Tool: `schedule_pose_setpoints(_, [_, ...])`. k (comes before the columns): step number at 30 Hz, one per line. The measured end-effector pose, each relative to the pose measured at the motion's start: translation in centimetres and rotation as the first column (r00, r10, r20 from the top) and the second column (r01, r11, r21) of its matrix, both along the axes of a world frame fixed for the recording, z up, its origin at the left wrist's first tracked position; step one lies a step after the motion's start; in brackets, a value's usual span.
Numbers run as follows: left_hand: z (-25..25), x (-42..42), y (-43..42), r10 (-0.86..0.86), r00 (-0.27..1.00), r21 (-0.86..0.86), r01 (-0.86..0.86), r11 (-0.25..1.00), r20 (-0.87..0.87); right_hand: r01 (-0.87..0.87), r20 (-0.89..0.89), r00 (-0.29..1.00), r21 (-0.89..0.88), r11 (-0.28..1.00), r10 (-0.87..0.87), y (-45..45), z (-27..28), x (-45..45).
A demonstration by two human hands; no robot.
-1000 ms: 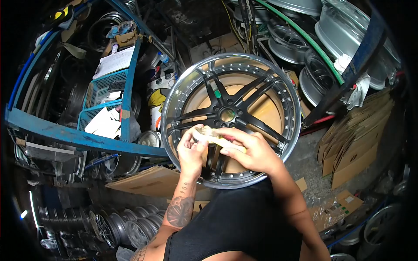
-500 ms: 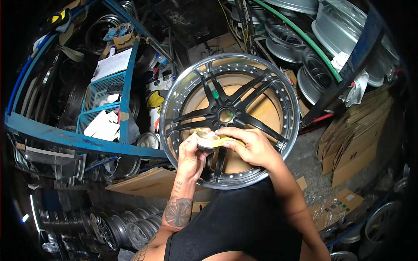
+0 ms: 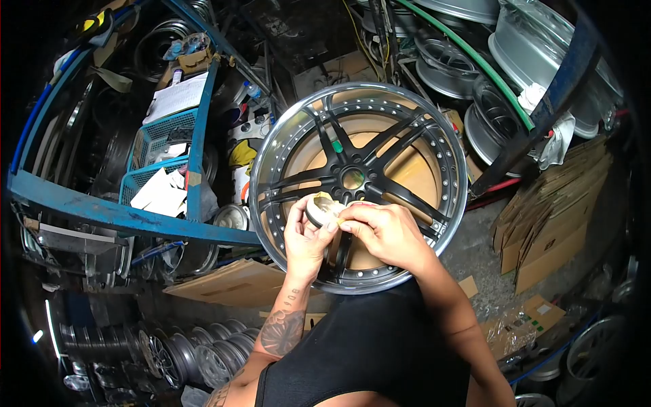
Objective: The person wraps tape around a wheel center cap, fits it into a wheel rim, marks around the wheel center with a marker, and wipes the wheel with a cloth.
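Observation:
In my left hand [image 3: 303, 237] is a small round piece [image 3: 321, 209], dark on its outer side, pale inside and yellowish at the top edge. Whether it is a cap or a roll of tape I cannot tell. My right hand [image 3: 383, 233] pinches a small yellow strip [image 3: 341, 222] at the near edge of that piece. Both hands are above a large alloy wheel [image 3: 400, 159] with black spokes, a polished lip and a ring of rivets or bolts. A green mark [image 3: 337, 146] shows on one spoke.
To the left stands a blue metal rack [image 3: 135, 214] with blue baskets [image 3: 146, 152] and papers [image 3: 175, 98]. Stacked flat cardboard [image 3: 542, 217] leans at the right. More wheels [image 3: 444, 64] fill the upper right rack, and several others [image 3: 176, 356] lie at lower left.
The round piece has been tilted up, so its pale inside shows more. The long yellow strip between my hands now shows only as a small bit at my right fingertips.

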State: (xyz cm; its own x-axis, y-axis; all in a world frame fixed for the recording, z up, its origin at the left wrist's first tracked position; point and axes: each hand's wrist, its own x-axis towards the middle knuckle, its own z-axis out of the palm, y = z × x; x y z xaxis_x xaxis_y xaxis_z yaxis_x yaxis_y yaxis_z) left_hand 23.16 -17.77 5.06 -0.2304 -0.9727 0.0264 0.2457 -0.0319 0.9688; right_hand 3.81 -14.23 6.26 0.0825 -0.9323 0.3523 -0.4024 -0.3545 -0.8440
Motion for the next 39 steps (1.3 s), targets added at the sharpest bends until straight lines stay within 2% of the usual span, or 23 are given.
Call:
schedule_pose_setpoints(2, [-0.7,0.7,-0.5,0.012,0.999,0.023,-0.012,1.0,-0.032,0.036,0.01,0.999,-0.061,0.998,-0.036,0.4,0.2,0.5])
schedule_pose_setpoints(3, [-0.9,0.8,-0.8,0.042,0.998,0.032,-0.041,0.999,-0.044,0.033,-0.001,0.999,-0.033,0.999,-0.033,1.0,0.6,0.6])
schedule_pose_setpoints(6, [-0.9,1.3,-1.4,0.08,0.996,0.03,-0.078,0.996,-0.051,0.017,0.058,0.998,0.26,0.965,-0.033,2.0,3.5,0.0])
schedule_pose_setpoints(8, [-0.7,1.4,-1.4,0.061,0.995,0.034,-0.058,0.998,-0.08,0.08,0.017,0.997,0.072,0.994,-0.082,1.8,2.6,0.2])
schedule_pose_setpoints(10, [-0.3,1.4,-1.0,0.002,0.983,0.1,0.016,0.995,-0.184,0.135,-0.017,0.99,-0.12,0.984,-0.138,1.3,1.4,0.4])
schedule_pose_setpoints(11, [-0.2,1.2,-0.8,-0.007,0.988,0.077,0.019,0.997,-0.155,0.141,-0.008,0.99,-0.124,0.982,-0.143,1.0,0.8,0.4])
schedule_pose_setpoints(14, [0.6,1.1,-0.4,-0.062,0.972,0.17,0.102,0.98,-0.226,0.157,0.006,0.987,-0.159,0.975,-0.158,0.4,0.1,0.7])
schedule_pose_setpoints(16, [0.4,1.2,-0.1,-0.08,0.977,0.167,0.114,0.979,-0.2,0.173,0.003,0.984,-0.209,0.963,-0.176,0.1,0.1,0.8])
schedule_pose_setpoints(22, [0.3,1.6,-0.2,-0.103,0.985,0.2,0.13,0.971,-0.138,0.106,-0.029,0.993,-0.212,0.971,-0.115,-0.5,-0.7,0.6])
schedule_pose_setpoints(27, [0.8,1.3,-0.4,-0.149,0.985,0.212,0.166,0.963,-0.091,0.072,-0.085,0.993,-0.122,0.99,-0.083,-0.1,-0.6,0.1])
schedule_pose_setpoints(30, [0.0,0.1,0.3,-0.013,1.0,0.046,0.012,0.999,0.015,0.07,-0.066,0.995,-0.086,0.994,-0.076,-0.2,-0.6,0.1])
schedule_pose_setpoints(35, [-0.7,1.3,-0.3,-0.032,0.996,0.087,0.04,0.995,-0.088,0.021,-0.05,0.998,-0.086,0.996,-0.025,0.7,0.7,0.2])
schedule_pose_setpoints(38, [0.0,2.0,-0.7,-0.04,0.991,0.134,0.057,0.989,-0.128,0.149,-0.016,0.987,-0.266,0.952,-0.159,0.4,0.6,0.6])
schedule_pose_setpoints(39, [0.2,1.8,-0.7,-0.066,0.991,0.13,0.08,0.988,-0.114,0.11,-0.108,0.987,-0.122,0.986,-0.123,0.7,0.9,0.1])
